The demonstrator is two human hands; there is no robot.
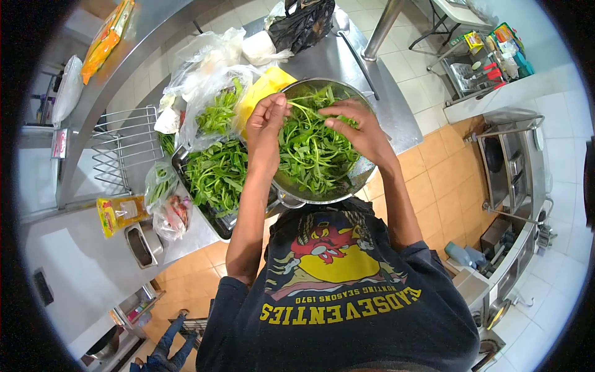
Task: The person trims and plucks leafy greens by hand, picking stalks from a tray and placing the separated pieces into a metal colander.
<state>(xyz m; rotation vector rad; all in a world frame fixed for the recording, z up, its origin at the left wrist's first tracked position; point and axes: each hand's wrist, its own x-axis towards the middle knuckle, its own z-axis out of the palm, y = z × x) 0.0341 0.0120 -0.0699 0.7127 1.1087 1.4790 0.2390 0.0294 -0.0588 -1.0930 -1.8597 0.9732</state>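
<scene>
My left hand (pixel 268 118) is closed in a pinch on a pale green stem of leafy greens, over the left rim of a metal colander (pixel 361 170). The colander is heaped with leafy greens (pixel 313 152). Above its right side is my right hand (pixel 356 127), thumb and forefinger apart, near the leaves; its other fingers are partly hidden. Left of the colander, a dark tray (pixel 220 229) carries another pile of leafy greens (pixel 217 173). More greens (pixel 218 111) lie in an open clear plastic bag (pixel 204 68) behind that tray.
A yellow sheet or bag (pixel 263 90) lies behind the colander on the steel table (pixel 396 118). Farther back are a black plastic bag (pixel 304 25) and a long-handled ladle (pixel 358 59). A wire rack (pixel 127 146) and a yellow packet (pixel 121 214) are at left. Another person's legs (pixel 167 347) show lower left.
</scene>
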